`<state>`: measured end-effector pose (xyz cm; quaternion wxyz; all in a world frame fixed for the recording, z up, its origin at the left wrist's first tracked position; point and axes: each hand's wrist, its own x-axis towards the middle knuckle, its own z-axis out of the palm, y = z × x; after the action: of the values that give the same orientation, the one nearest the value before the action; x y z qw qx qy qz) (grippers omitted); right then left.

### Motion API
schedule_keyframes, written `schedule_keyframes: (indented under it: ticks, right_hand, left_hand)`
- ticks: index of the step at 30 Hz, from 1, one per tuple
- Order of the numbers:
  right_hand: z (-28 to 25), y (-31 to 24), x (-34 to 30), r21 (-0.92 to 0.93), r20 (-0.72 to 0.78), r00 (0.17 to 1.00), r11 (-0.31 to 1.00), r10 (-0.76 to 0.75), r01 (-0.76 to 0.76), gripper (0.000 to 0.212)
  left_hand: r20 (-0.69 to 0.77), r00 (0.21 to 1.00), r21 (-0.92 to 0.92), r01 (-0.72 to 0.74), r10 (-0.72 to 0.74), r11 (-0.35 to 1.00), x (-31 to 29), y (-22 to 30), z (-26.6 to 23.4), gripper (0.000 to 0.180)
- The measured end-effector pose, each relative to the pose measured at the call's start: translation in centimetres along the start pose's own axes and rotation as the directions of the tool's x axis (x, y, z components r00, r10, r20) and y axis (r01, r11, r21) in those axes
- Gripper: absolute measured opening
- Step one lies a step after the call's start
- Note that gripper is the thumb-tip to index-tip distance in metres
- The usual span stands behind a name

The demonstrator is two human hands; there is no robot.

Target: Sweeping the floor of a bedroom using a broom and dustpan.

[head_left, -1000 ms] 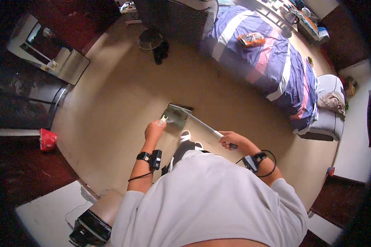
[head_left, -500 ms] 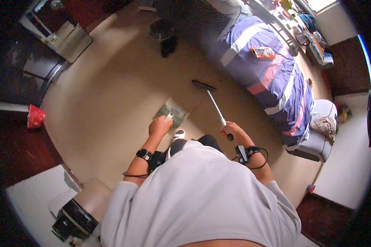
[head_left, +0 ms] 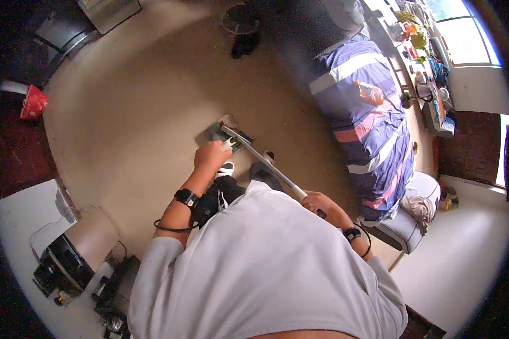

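My left hand (head_left: 210, 157) is closed round the pale handle of a dustpan (head_left: 209, 134), which is low over the floor in front of my feet. In my right hand (head_left: 323, 204) is the upper end of a broom (head_left: 268, 165) with a long grey-white stick. The stick slants from my right hip up and left to the dustpan. Its lower end crosses the pan's right side; the broom's head is hard to make out there. Whether the pan rests on the floor, I cannot tell.
A long seat or bed with a blue, white and pink striped cover (head_left: 373, 135) runs along the right, an orange-and-clear packet (head_left: 370, 92) on it. Ahead stand a dark wastebasket (head_left: 240, 21) and a black object (head_left: 245, 45). A red container (head_left: 34, 103) is at left.
The broom has swung left, its lower end moving from the floor on the right to the dustpan. My right hand has come back towards my body. The view has shifted.
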<state>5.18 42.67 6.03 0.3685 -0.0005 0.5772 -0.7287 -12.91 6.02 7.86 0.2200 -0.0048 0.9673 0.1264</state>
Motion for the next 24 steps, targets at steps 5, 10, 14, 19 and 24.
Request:
schedule_keyframes:
  ticks: [5, 10, 14, 19, 24]
  right_hand:
    - [-2.2, -0.1, 0.7, 0.419, -0.145, 0.863, 0.820, 0.484, -0.390, 0.047]
    - [-2.0, -1.2, 3.6, 0.104, -0.305, 0.878, 0.929, 0.369, -0.354, 0.058]
    - [-2.9, -0.4, 8.0, 0.102, -0.331, 0.863, 0.924, 0.382, -0.369, 0.056]
    - [-4.9, 4.0, 7.5, 0.050, -0.165, 0.841, 0.856, 0.515, -0.515, 0.052]
    - [-2.7, -0.9, 2.0, 0.196, -0.027, 0.805, 0.793, 0.592, -0.577, 0.053]
  left_hand:
    - [0.079, 0.995, -0.032, 0.062, -0.060, 0.998, -1.5, -2.1, -0.5, 0.038]
    - [0.095, 0.989, -0.122, 0.125, -0.114, 0.985, -2.8, -3.4, 0.6, 0.038]
    - [0.042, 0.994, -0.172, 0.105, -0.099, 0.980, -2.2, -3.3, 1.2, 0.037]
    - [0.064, 0.985, -0.194, 0.170, -0.160, 0.966, -2.1, -1.9, 1.8, 0.035]
    - [0.064, 0.980, -0.212, 0.197, -0.188, 0.957, -3.0, -2.4, 3.1, 0.034]
